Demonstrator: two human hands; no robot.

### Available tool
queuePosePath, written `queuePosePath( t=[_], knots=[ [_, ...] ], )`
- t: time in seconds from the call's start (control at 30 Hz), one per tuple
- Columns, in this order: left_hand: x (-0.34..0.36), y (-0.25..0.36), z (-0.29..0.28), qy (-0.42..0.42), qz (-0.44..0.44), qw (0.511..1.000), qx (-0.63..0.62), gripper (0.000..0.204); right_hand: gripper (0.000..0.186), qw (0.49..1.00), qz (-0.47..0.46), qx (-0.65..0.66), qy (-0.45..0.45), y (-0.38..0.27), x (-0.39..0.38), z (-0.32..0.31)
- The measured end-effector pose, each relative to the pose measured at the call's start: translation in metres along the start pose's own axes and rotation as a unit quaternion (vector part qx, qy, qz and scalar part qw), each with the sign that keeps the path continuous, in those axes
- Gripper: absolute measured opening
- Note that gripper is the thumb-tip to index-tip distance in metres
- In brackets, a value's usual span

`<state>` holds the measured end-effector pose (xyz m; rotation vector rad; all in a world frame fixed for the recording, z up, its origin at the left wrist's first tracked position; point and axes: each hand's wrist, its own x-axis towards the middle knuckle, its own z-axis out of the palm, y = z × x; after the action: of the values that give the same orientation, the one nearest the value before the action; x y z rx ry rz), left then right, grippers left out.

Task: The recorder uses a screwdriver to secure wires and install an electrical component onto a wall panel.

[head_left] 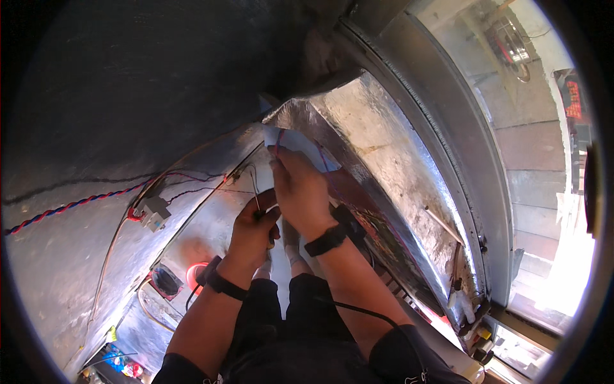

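Observation:
My left hand (251,232) is closed around the dark handle of a slim tool whose thin metal shaft (256,185) points up and away; its tip is too small to make out. Just to the right and a little higher, my right hand (302,195) has its fingers drawn together. A red-and-blue twisted wire (279,138) shows at its fingertips, in front of a pale panel. The two hands nearly touch, and the right one partly hides what lies between them. Each wrist wears a black band.
A longer red-and-blue twisted wire (83,205) crosses the left wall to a grey switch-like box (153,214). Below are a dark square-framed socket (165,282) and a red round container (197,275). A metal-framed window (505,192) curves along the right, above a ledge holding a stick (442,224).

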<state>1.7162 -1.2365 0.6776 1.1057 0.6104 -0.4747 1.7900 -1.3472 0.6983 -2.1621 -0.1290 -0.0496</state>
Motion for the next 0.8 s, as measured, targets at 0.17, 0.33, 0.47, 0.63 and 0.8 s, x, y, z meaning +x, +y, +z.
queuePosePath(
  t=[0.17,0.33,0.47,0.63,0.8],
  knots=[
    [0.036,-0.004,0.007,0.063,0.066,0.995,-0.040,0.030,0.023,0.999,0.003,0.041,0.027,0.005,0.007,0.021],
    [0.061,-0.003,0.003,0.118,0.179,0.975,0.053,0.022,0.021,0.997,0.029,0.041,0.059,0.006,0.016,0.026],
    [0.067,0.008,0.011,0.150,0.202,0.967,0.049,0.018,0.019,0.998,0.021,0.017,0.059,0.014,0.018,0.027],
    [0.064,0.013,-0.002,0.115,0.118,0.985,0.059,0.014,0.024,0.907,0.195,0.374,0.014,0.020,0.018,0.026],
    [0.060,0.007,-0.026,0.145,0.107,0.982,0.061,0.012,0.024,0.722,0.299,0.622,0.051,0.038,0.004,0.004]
  ],
)
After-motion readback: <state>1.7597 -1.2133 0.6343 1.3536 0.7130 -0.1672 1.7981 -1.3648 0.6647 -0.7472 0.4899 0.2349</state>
